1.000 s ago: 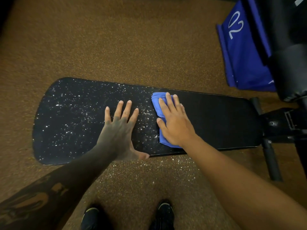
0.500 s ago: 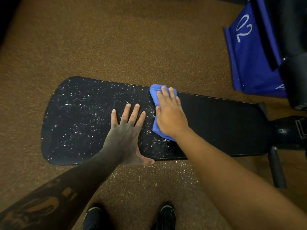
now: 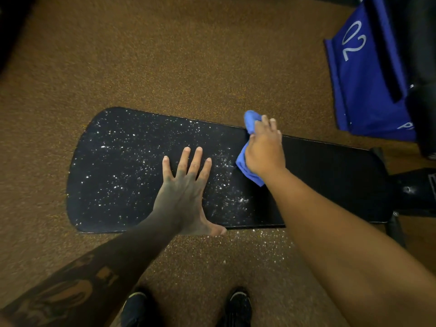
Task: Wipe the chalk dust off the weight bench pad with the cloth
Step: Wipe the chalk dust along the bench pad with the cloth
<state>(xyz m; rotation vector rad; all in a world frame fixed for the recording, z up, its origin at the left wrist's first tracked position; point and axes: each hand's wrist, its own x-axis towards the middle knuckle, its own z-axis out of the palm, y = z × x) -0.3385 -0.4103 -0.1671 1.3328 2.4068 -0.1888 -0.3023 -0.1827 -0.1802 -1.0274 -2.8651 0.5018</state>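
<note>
Head view, right hand (image 3: pixel 265 149) grip clutching cloth (image 3: pixel 250 173) at far pad (image 3: pixel 330 180) edge, left hand (image 3: pixel 181 192) spread flat

Blue cloth (image 3: pixel 247 170), white-speckled black pad (image 3: pixel 226 175)

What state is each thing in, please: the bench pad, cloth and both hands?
Bench pad: left part speckled with chalk dust, right part clean.
Cloth: bunched, on the pad.
Right hand: grips the cloth.
Left hand: flat on the pad, fingers spread.
Floor: chalk specks by the near edge.
</note>
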